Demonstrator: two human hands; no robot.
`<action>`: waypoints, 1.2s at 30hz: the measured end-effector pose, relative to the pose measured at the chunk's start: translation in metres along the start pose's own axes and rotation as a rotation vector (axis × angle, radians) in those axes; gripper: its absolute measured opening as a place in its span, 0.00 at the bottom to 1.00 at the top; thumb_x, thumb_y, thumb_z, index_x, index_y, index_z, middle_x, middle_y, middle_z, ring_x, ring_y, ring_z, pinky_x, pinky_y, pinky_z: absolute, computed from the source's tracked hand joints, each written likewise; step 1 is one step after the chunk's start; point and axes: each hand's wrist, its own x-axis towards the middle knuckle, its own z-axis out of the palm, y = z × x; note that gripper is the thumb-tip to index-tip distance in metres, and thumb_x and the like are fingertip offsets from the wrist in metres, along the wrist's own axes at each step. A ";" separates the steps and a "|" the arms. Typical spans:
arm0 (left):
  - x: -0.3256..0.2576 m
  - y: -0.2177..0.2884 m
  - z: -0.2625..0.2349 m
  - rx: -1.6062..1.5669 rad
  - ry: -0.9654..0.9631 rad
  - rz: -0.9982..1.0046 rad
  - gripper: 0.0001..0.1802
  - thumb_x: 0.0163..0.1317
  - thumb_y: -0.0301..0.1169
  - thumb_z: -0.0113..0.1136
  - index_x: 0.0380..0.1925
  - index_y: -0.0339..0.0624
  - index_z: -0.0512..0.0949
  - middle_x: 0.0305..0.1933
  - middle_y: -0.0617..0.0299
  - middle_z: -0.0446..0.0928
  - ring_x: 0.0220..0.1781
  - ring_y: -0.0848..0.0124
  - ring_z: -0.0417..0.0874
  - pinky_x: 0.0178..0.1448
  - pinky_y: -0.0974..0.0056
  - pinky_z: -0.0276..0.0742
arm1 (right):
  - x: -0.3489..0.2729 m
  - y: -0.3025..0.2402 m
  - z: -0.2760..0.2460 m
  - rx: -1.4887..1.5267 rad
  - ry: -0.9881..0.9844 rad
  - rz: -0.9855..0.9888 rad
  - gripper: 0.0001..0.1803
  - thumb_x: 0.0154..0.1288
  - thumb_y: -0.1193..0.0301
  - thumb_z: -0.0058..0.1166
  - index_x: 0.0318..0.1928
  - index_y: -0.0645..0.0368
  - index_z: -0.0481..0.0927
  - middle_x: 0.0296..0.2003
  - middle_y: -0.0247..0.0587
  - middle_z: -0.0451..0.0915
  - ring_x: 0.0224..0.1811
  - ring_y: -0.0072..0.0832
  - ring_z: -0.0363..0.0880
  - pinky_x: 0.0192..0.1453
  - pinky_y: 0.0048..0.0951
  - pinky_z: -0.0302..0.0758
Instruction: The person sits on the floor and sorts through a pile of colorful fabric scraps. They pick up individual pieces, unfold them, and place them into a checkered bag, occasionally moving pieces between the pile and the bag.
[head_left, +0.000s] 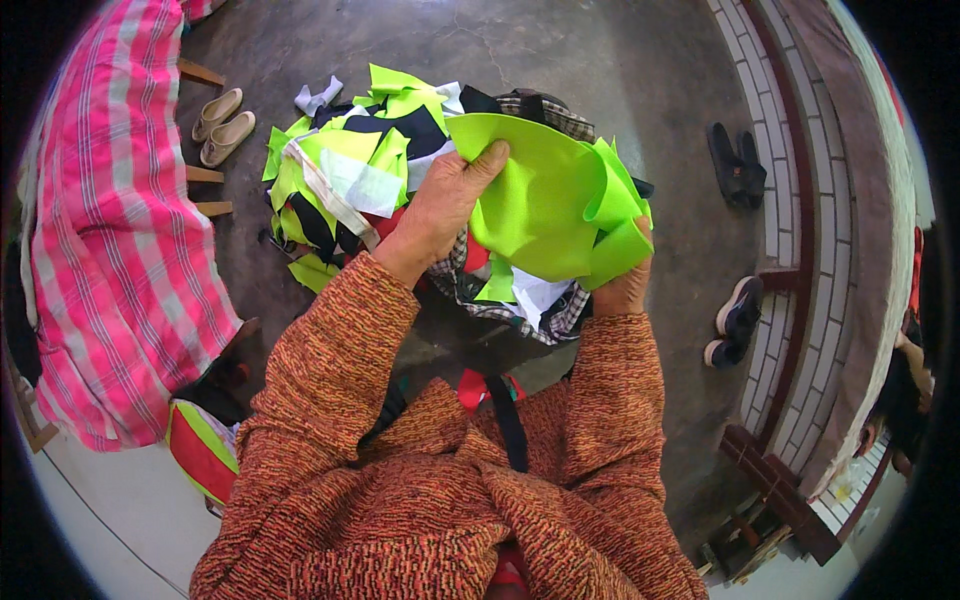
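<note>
The left hand (445,205) had its fingers closed on the upper edge of a bright lime-green cloth piece (545,200), thumb on top; the right hand (622,290) pinched the same piece's folded lower corner, its fingers mostly hidden behind the fabric; the piece was held above a heap of fabric scraps (350,170), green, black, white and checked, lying on the grey concrete floor (600,60); left of the heap stood a pair of beige slippers (222,125) and a pink plaid cloth (110,230); right of it, dark shoes (738,165).
</note>
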 end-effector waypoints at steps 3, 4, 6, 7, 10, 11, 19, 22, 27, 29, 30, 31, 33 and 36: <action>0.002 -0.001 0.000 -0.020 0.027 0.036 0.20 0.66 0.43 0.53 0.45 0.37 0.76 0.40 0.64 0.79 0.38 0.77 0.79 0.45 0.71 0.74 | -0.001 -0.002 0.011 0.227 -0.109 0.054 0.31 0.61 0.57 0.54 0.61 0.60 0.66 0.55 0.44 0.72 0.56 0.35 0.73 0.58 0.39 0.71; 0.002 -0.002 0.000 -0.026 0.025 0.037 0.19 0.65 0.43 0.53 0.45 0.37 0.76 0.40 0.64 0.79 0.38 0.77 0.78 0.44 0.71 0.75 | -0.002 -0.002 0.015 0.260 -0.074 0.091 0.31 0.61 0.57 0.54 0.61 0.60 0.65 0.55 0.44 0.72 0.56 0.35 0.73 0.58 0.39 0.71; 0.002 -0.003 0.000 -0.020 0.012 0.033 0.19 0.65 0.43 0.53 0.45 0.38 0.76 0.40 0.64 0.79 0.38 0.78 0.78 0.43 0.71 0.75 | 0.000 0.000 0.017 0.120 -0.040 0.101 0.31 0.61 0.59 0.54 0.61 0.60 0.65 0.55 0.45 0.73 0.55 0.35 0.73 0.57 0.38 0.72; 0.002 -0.003 -0.001 -0.009 0.002 0.027 0.19 0.65 0.43 0.53 0.45 0.38 0.76 0.40 0.64 0.79 0.38 0.78 0.78 0.43 0.71 0.75 | 0.002 0.001 0.018 -0.053 -0.041 0.072 0.31 0.61 0.60 0.54 0.61 0.60 0.65 0.54 0.45 0.73 0.54 0.35 0.74 0.56 0.37 0.73; 0.003 -0.003 -0.005 -0.018 -0.045 -0.028 0.18 0.65 0.41 0.55 0.46 0.39 0.75 0.43 0.65 0.78 0.41 0.76 0.78 0.47 0.69 0.75 | 0.006 0.005 0.018 -0.318 0.022 0.056 0.27 0.58 0.69 0.55 0.58 0.61 0.68 0.51 0.43 0.75 0.51 0.34 0.76 0.53 0.34 0.75; 0.003 -0.003 -0.006 -0.025 -0.060 -0.051 0.17 0.64 0.40 0.55 0.47 0.40 0.75 0.44 0.65 0.78 0.43 0.75 0.78 0.49 0.69 0.74 | 0.008 0.007 0.017 -0.361 0.051 0.065 0.25 0.57 0.73 0.56 0.57 0.61 0.70 0.49 0.42 0.76 0.49 0.33 0.77 0.51 0.33 0.75; 0.009 -0.010 -0.011 0.293 0.225 0.243 0.21 0.63 0.36 0.57 0.51 0.35 0.69 0.51 0.56 0.72 0.50 0.72 0.74 0.52 0.67 0.72 | 0.015 0.007 0.019 -0.339 0.262 -0.169 0.23 0.54 0.82 0.59 0.52 0.62 0.74 0.46 0.40 0.78 0.46 0.31 0.78 0.50 0.32 0.76; 0.002 -0.006 -0.001 0.711 0.284 0.511 0.25 0.58 0.30 0.60 0.54 0.33 0.66 0.55 0.51 0.69 0.53 0.68 0.73 0.56 0.65 0.70 | 0.013 0.009 0.015 -0.547 0.308 -0.273 0.22 0.55 0.79 0.61 0.52 0.63 0.74 0.46 0.39 0.78 0.46 0.29 0.77 0.50 0.29 0.74; -0.007 -0.023 0.011 0.766 -0.058 0.310 0.34 0.50 0.29 0.66 0.57 0.36 0.63 0.51 0.52 0.73 0.53 0.68 0.74 0.56 0.64 0.70 | 0.010 0.023 0.016 -0.794 0.236 -0.323 0.21 0.58 0.74 0.59 0.53 0.63 0.72 0.46 0.37 0.77 0.47 0.26 0.76 0.51 0.26 0.71; -0.008 -0.030 0.017 0.607 -0.094 0.023 0.38 0.47 0.31 0.69 0.58 0.37 0.63 0.50 0.56 0.74 0.51 0.70 0.75 0.55 0.66 0.70 | 0.015 0.031 0.022 -0.586 0.085 -0.299 0.16 0.63 0.73 0.53 0.51 0.61 0.71 0.43 0.34 0.76 0.45 0.22 0.74 0.49 0.24 0.71; -0.010 -0.035 0.017 0.421 -0.140 0.110 0.36 0.47 0.31 0.68 0.57 0.37 0.65 0.48 0.58 0.75 0.50 0.71 0.74 0.55 0.66 0.70 | 0.013 0.027 0.028 -0.505 0.008 -0.228 0.09 0.64 0.72 0.51 0.44 0.59 0.72 0.38 0.32 0.76 0.40 0.17 0.74 0.43 0.21 0.71; -0.009 -0.035 0.016 0.470 -0.151 0.124 0.36 0.46 0.31 0.69 0.56 0.39 0.66 0.48 0.57 0.75 0.51 0.70 0.75 0.56 0.65 0.70 | 0.011 0.029 0.030 -0.382 -0.015 -0.165 0.06 0.65 0.72 0.50 0.41 0.58 0.72 0.36 0.30 0.76 0.37 0.16 0.74 0.40 0.19 0.71; -0.009 -0.032 0.017 0.490 -0.165 0.135 0.33 0.47 0.30 0.69 0.55 0.40 0.67 0.49 0.58 0.76 0.51 0.69 0.75 0.56 0.66 0.69 | 0.010 0.027 0.031 -0.350 -0.008 -0.142 0.04 0.66 0.71 0.50 0.37 0.57 0.71 0.33 0.29 0.76 0.34 0.14 0.73 0.36 0.18 0.71; -0.010 -0.029 0.017 0.333 -0.147 0.076 0.26 0.54 0.27 0.62 0.54 0.40 0.68 0.49 0.61 0.76 0.52 0.73 0.74 0.57 0.67 0.68 | 0.010 0.024 0.034 -0.444 0.050 -0.155 0.05 0.65 0.70 0.50 0.37 0.57 0.71 0.33 0.30 0.76 0.33 0.15 0.75 0.35 0.17 0.72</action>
